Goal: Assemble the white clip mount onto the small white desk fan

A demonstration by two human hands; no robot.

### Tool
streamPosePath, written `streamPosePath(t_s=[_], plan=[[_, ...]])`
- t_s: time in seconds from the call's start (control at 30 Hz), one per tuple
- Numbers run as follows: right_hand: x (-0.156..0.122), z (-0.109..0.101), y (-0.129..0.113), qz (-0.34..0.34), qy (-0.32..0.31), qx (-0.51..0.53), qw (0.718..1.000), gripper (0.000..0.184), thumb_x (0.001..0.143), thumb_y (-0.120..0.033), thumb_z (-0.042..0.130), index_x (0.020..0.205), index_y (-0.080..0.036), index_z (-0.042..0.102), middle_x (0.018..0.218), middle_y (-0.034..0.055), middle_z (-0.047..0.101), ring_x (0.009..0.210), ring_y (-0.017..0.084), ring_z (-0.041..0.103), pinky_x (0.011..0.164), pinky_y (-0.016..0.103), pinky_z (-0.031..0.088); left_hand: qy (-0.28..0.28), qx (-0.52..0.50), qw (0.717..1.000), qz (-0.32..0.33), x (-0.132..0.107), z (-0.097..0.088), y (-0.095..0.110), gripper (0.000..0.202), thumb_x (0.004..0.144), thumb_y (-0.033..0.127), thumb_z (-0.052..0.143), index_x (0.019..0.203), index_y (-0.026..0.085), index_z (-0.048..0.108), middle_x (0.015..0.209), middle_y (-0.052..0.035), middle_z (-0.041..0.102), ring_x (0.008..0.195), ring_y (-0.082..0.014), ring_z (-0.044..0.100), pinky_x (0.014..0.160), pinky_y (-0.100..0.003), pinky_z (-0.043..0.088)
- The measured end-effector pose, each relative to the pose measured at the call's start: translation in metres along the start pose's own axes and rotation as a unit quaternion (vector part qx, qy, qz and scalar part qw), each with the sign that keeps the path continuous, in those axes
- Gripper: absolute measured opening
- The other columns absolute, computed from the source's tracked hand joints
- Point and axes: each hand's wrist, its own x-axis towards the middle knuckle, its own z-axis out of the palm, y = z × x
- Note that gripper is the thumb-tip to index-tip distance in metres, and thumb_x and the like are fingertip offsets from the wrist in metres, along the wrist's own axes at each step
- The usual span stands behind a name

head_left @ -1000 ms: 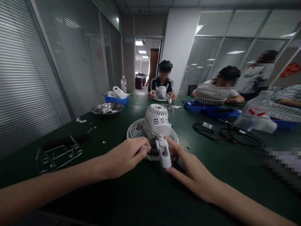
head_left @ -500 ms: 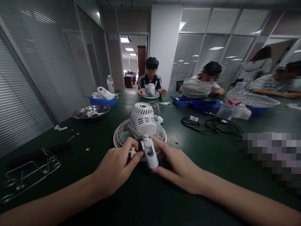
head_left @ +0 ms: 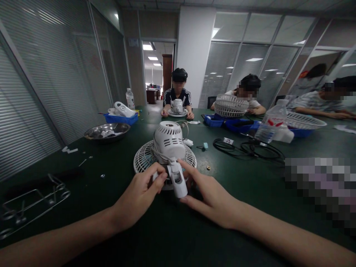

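Note:
A white electric fan (head_left: 170, 142) lies face down on its round grille (head_left: 143, 157), its motor housing upward. From the housing a white neck joint (head_left: 178, 181) points toward me. My right hand (head_left: 207, 191) grips this joint, forefinger along its upper end and thumb at its lower end. At the joint's left side, my left hand (head_left: 144, 189) pinches a small white knob (head_left: 155, 178) between thumb and bent fingers, which mostly hide it. A cable loops round the housing.
Left are a metal bowl (head_left: 96, 136), a blue tray (head_left: 122, 118) and a bent wire stand (head_left: 36, 204). Right are a brass nut (head_left: 208, 168), a light-blue piece (head_left: 205, 146), coiled black cables (head_left: 230, 148) and a plastic bottle (head_left: 271, 124). Several people sit across the green table.
My left fingers have shifted round the knob, covering more of it. My right hand stays on the joint. Opposite, a person's hands have moved down to the table.

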Motion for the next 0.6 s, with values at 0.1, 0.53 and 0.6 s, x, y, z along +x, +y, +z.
streamPosePath(t_s=[0.1, 0.53, 0.6], plan=[[0.0011, 0.0004, 0.0006, -0.001, 0.003, 0.0, 1.0, 0.077, 0.09, -0.029, 0.058, 0.151, -0.027, 0.011, 0.115, 0.0058, 0.061, 0.09, 0.017, 0.06, 0.081, 0.034, 0.047, 0.014, 0.006, 1.0, 0.02, -0.0003, 0.0016, 0.0009, 0.03, 0.097, 0.045, 0.037, 0.085, 0.021, 0.049, 0.061, 0.007, 0.049, 0.043, -0.0068, 0.041, 0.042, -0.019, 0.031], [0.0018, 0.0005, -0.0017, 0.016, 0.002, 0.029, 0.999, 0.076, 0.09, -0.029, 0.058, 0.15, -0.027, 0.013, 0.113, 0.0051, 0.061, 0.087, 0.016, 0.06, 0.081, 0.034, 0.047, -0.019, 0.02, 1.0, -0.002, -0.0007, 0.0005, 0.0069, 0.037, 0.098, 0.046, 0.034, 0.078, 0.02, 0.052, 0.06, 0.005, 0.053, 0.039, -0.0067, 0.042, 0.039, -0.019, 0.033], [0.002, -0.0003, -0.0027, 0.014, 0.002, 0.028, 1.0, 0.076, 0.09, -0.03, 0.059, 0.15, -0.027, 0.013, 0.115, 0.0055, 0.06, 0.087, 0.017, 0.06, 0.081, 0.034, 0.047, -0.016, -0.003, 1.0, -0.012, -0.0001, 0.0006, 0.0061, 0.038, 0.097, 0.049, 0.035, 0.078, 0.02, 0.05, 0.058, 0.0062, 0.049, 0.037, -0.0066, 0.039, 0.038, -0.019, 0.033]])
